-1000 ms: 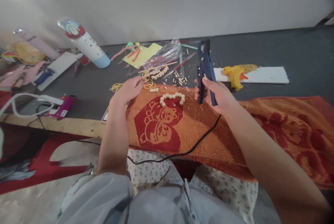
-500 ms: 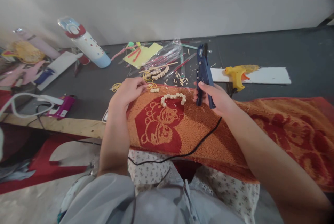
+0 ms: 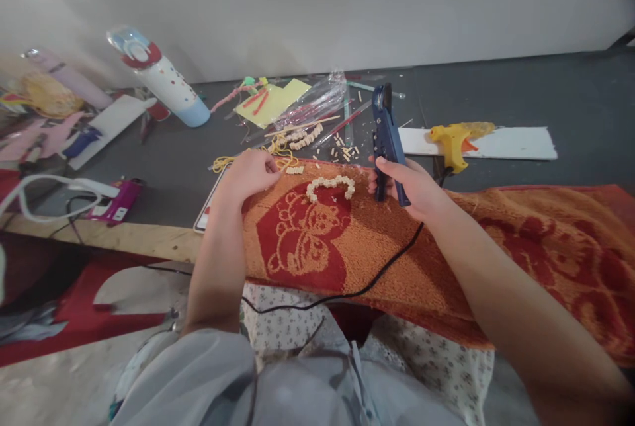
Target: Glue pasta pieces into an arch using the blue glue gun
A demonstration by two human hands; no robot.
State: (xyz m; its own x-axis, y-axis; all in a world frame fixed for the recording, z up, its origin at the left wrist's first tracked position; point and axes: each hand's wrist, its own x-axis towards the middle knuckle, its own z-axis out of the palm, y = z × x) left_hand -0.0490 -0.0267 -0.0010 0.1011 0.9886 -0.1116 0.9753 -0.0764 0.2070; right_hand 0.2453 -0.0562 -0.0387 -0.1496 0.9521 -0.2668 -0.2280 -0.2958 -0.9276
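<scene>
My right hand (image 3: 409,186) is wrapped around the handles of a blue hand cutter (image 3: 389,138), held upright over the towel. My left hand (image 3: 255,173) rests at the towel's far left edge with its fingers curled in; whatever its fingertips hold is hidden. Beside those fingers lie yellow cord (image 3: 284,147) and a short row of pale wooden pieces (image 3: 295,170). An arch of small pale pieces (image 3: 330,182) lies on the orange and red towel (image 3: 381,241), between my hands. Small cut bits (image 3: 342,151) are scattered beyond the towel, left of the cutter.
A yellow glue gun (image 3: 451,145) lies on a white board (image 3: 520,143) at right. Plastic wrap (image 3: 322,102), yellow paper (image 3: 272,103) and a thin stick (image 3: 302,126) lie behind. A bottle (image 3: 163,82) stands at left. A black cable (image 3: 342,295) crosses the towel.
My left hand has shifted slightly, its fingers curling in more, and more of the white-edged card under that forearm shows. My right hand and the cutter stay nearly still.
</scene>
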